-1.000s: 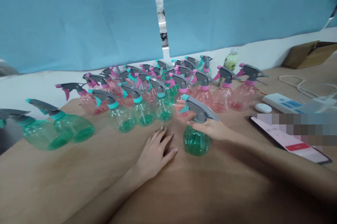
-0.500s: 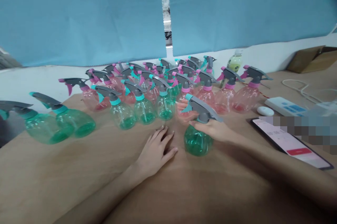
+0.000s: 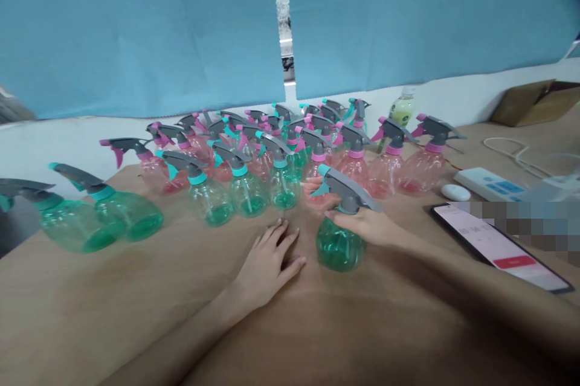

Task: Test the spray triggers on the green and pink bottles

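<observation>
My right hand (image 3: 351,214) is wrapped round the neck of a green spray bottle (image 3: 341,247) with a grey head and turquoise nozzle, its fingers stretching out under the trigger. That bottle is upright, low over or on the table; I cannot tell which. Palm down, my left hand (image 3: 269,262) lies flat on the brown tabletop (image 3: 217,289) with its fingers spread, holding nothing. Just beyond it stands a small green spray bottle (image 3: 284,188). A pink spray bottle (image 3: 319,162) is right behind the held one, partly hidden by my right fingers.
Several more pink and green bottles crowd the back; two green ones, including one (image 3: 131,211), stand left. On the right are a phone (image 3: 489,241), a white oval object (image 3: 455,193), a white box with blue buttons (image 3: 489,183), cables and a cardboard box (image 3: 521,105). A labelled drink bottle (image 3: 402,111) stands behind.
The view has shifted very slightly. Both hands and the held spray bottle stay in practically the same place.
</observation>
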Tool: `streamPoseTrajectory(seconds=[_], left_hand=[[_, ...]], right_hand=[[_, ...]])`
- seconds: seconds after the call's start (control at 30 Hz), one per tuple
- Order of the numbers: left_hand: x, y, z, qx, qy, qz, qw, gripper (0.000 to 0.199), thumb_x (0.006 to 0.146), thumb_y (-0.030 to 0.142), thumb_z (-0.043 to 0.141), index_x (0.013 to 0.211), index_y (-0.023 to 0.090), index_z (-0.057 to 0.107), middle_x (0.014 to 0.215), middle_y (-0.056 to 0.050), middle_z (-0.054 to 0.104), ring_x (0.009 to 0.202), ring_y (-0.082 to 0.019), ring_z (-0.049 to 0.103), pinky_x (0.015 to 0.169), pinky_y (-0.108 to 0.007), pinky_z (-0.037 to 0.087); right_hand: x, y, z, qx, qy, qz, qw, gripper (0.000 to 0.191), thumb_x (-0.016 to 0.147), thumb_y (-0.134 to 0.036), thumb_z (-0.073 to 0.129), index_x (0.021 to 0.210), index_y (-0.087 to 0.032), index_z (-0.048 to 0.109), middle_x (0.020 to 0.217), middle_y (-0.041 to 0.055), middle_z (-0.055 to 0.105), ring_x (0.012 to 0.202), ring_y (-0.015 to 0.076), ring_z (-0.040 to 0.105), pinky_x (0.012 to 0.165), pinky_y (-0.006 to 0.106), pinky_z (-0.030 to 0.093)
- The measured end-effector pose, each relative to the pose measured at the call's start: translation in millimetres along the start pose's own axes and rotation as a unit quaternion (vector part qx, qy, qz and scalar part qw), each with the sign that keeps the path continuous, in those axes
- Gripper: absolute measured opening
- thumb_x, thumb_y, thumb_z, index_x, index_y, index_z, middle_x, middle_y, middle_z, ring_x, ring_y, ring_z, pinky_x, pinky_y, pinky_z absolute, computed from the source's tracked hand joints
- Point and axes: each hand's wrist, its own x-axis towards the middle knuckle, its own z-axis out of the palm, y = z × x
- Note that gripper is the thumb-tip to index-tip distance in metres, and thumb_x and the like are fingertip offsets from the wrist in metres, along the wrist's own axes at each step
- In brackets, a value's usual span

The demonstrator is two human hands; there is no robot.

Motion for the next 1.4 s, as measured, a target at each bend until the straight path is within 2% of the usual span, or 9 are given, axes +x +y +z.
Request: streamPoseTrajectory(seconds=[0.13,0.33,0.6,0.8,0.9,1.0,1.13,1.3,1.4], left_hand=[[-0.6,0.1,-1.1,0.001,0.0,0.0,1.0,0.052,0.089,0.049,0.039,0.13,0.018,0.041,0.137,-0.011,0.036,0.126,-0.026,0.029,0.101,-0.042,0.026],[-0.1,-0.1,-1.6,-0.006,0.002,0.002,1.0,0.051,0.09,0.049,0.04,0.13,0.018,0.041,0.137,-0.011,0.036,0.126,-0.026,0.029,0.101,-0.043,0.026],[0.5,1.0,-3.2,-0.007,-0.006,0.001,1.0,0.051,0.09,0.048,0.04,0.13,0.017,0.041,0.137,-0.012,0.036,0.126,-0.027,0.029,0.1,-0.043,0.027],[0.5,1.5,-2.9,-0.016,-0.002,0.002,1.0,0.051,0.09,0.048,0.04,0.13,0.017,0.041,0.136,-0.011,0.037,0.126,-0.026,0.029,0.101,-0.043,0.027],[0.1,1.2,-2.1,-0.016,0.004,0.001,1.0,0.051,0.089,0.049,0.04,0.129,0.017,0.042,0.136,-0.011,0.037,0.126,-0.027,0.03,0.101,-0.043,0.026],[-0.2,1.4,-2.2,-0.011,0.004,0.002,1.0,0.051,0.09,0.049,0.04,0.13,0.017,0.041,0.137,-0.012,0.037,0.127,-0.027,0.028,0.101,-0.044,0.026],[-0.4,1.5,-2.4,-0.005,0.002,0.002,1.0,0.051,0.09,0.048,0.04,0.13,0.017,0.041,0.136,-0.012,0.037,0.127,-0.026,0.028,0.101,-0.044,0.025],[-0.7,0.8,-1.5,-0.009,0.008,0.004,1.0,0.051,0.09,0.048,0.041,0.131,0.017,0.04,0.137,-0.012,0.037,0.127,-0.026,0.028,0.101,-0.042,0.026],[-0.6,0.6,-1.2,-0.009,0.007,0.003,1.0,0.051,0.09,0.048,0.041,0.131,0.018,0.04,0.137,-0.011,0.037,0.126,-0.026,0.029,0.101,-0.043,0.026]], right_hand=[[0.7,-2.4,0.0,0.058,-0.017,0.005,0.998,0.015,0.073,-0.021,0.048,0.082,-0.026,0.058,0.077,-0.0024,0.065,0.081,0.0181,0.062,0.075,0.032,0.051],[2.0,1.1,2.1,0.074,-0.013,0.005,0.997,0.011,0.071,-0.018,0.049,0.077,-0.025,0.056,0.082,-0.0016,0.065,0.079,0.0163,0.062,0.074,0.031,0.051],[1.3,-1.5,1.7,0.091,-0.006,0.018,0.996,0.023,0.069,-0.014,0.049,0.088,-0.025,0.057,0.094,-0.0007,0.066,0.083,0.0172,0.064,0.074,0.03,0.052],[3.8,0.8,2.0,0.124,-0.026,-0.01,0.992,0.049,0.07,-0.013,0.048,0.117,-0.028,0.049,0.114,-0.0001,0.06,0.088,0.0172,0.064,0.077,0.032,0.053],[2.8,-0.3,2.2,0.121,-0.013,-0.017,0.992,0.056,0.068,-0.011,0.049,0.121,-0.028,0.046,0.118,0.0004,0.059,0.095,0.0191,0.062,0.084,0.034,0.051],[1.5,-0.6,2.6,0.119,-0.012,-0.026,0.992,0.059,0.069,-0.01,0.049,0.125,-0.029,0.042,0.123,-0.0007,0.056,0.103,0.0193,0.058,0.089,0.035,0.048],[0.9,1.2,3.7,0.105,-0.02,-0.01,0.994,0.058,0.073,-0.015,0.049,0.128,-0.03,0.037,0.124,0.0006,0.055,0.102,0.0199,0.059,0.089,0.038,0.048],[1.2,1.3,4.5,0.098,-0.011,-0.011,0.995,0.052,0.072,-0.014,0.049,0.121,-0.031,0.045,0.124,-0.0002,0.055,0.102,0.0206,0.059,0.09,0.041,0.048],[1.2,-0.8,4.9,0.112,-0.009,-0.009,0.994,0.05,0.075,-0.016,0.048,0.121,-0.032,0.045,0.125,-0.0003,0.054,0.101,0.0197,0.06,0.09,0.041,0.048]])
